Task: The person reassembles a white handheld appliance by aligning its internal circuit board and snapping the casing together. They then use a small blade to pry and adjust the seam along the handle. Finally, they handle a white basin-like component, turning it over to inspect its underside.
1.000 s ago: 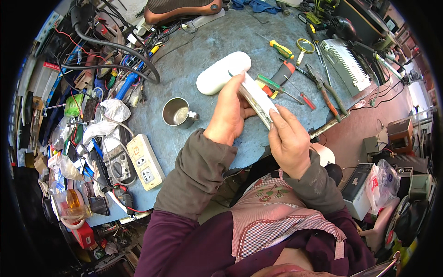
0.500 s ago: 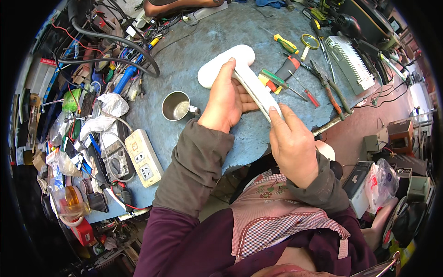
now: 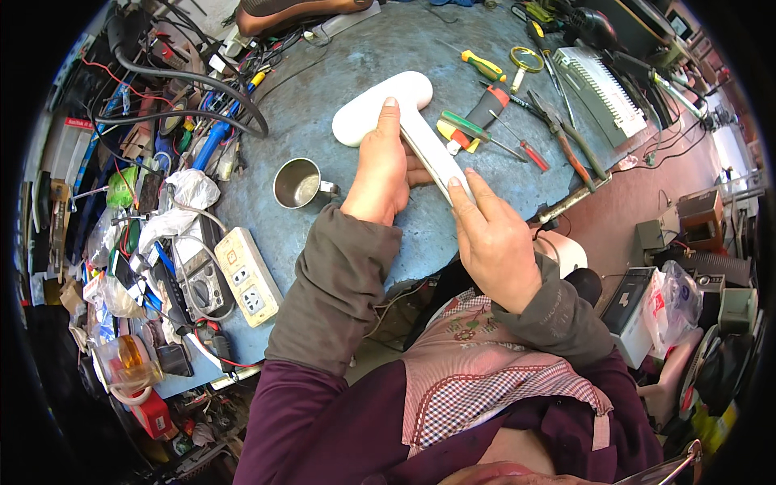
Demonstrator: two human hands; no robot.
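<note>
A white T-shaped plastic device (image 3: pixel 373 103) with a broad rounded head and a long straight handle is held over the blue worktop. My left hand (image 3: pixel 384 166) wraps the handle just below the head, thumb lying along its top and fingers underneath. At the handle's lower end, my right hand (image 3: pixel 495 238) grips with the thumb and fingers. A seam or groove runs along the handle's side. To the left of my left hand stands a metal mug (image 3: pixel 297 183). Right of the device lie a green-handled screwdriver (image 3: pixel 467 125) and a grey-and-red tool handle (image 3: pixel 490 109).
On the blue worktop (image 3: pixel 323 89), pliers (image 3: pixel 566 145), a magnifying glass (image 3: pixel 527 60), and a yellow-green screwdriver (image 3: pixel 485 66) lie toward the right. A white power strip (image 3: pixel 248 277) sits at the left beside a multimeter (image 3: pixel 202 283), cables and plastic bags. The table's front edge runs beneath my forearms.
The view has shifted slightly, so the bench things appear a little to the left and higher. Both hands keep hold of the white device, my right hand still near the handle's end.
</note>
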